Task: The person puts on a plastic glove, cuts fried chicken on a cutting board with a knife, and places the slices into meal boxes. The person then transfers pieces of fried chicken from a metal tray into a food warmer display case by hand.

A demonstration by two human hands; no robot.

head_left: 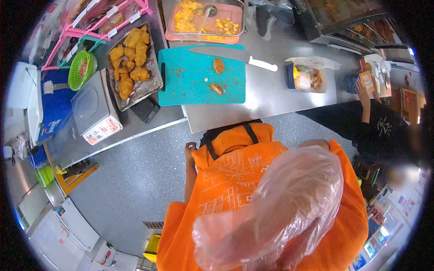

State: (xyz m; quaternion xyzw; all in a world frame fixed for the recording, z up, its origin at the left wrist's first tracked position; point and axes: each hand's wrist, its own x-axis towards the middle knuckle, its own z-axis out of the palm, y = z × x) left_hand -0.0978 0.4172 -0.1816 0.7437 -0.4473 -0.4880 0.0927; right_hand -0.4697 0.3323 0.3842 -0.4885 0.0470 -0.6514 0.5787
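Observation:
A clear plastic glove or bag covers my right hand (pixel 271 217), raised close to the camera in front of my orange top (pixel 226 180). Its fingers are blurred under the plastic. My left hand (pixel 190 147) hangs by my side below the counter edge, its fingers mostly hidden. Across the counter lies a teal cutting board (pixel 190 92) with crumbs and two browned fried pieces, one upper (pixel 219 66) and one lower (pixel 217 88). A large knife (pixel 221 53) rests along the board's far edge, its white handle pointing right. Neither hand touches these things.
Left of the board stands a foil-lined tray (pixel 155 81) of fried pieces. Behind it is a wire-rimmed tray (pixel 244 20) with yellow food. A filled takeaway box (pixel 312 88) sits rightward. At far right, a co-worker's hand (pixel 361 88) is beside a brown package (pixel 366 80).

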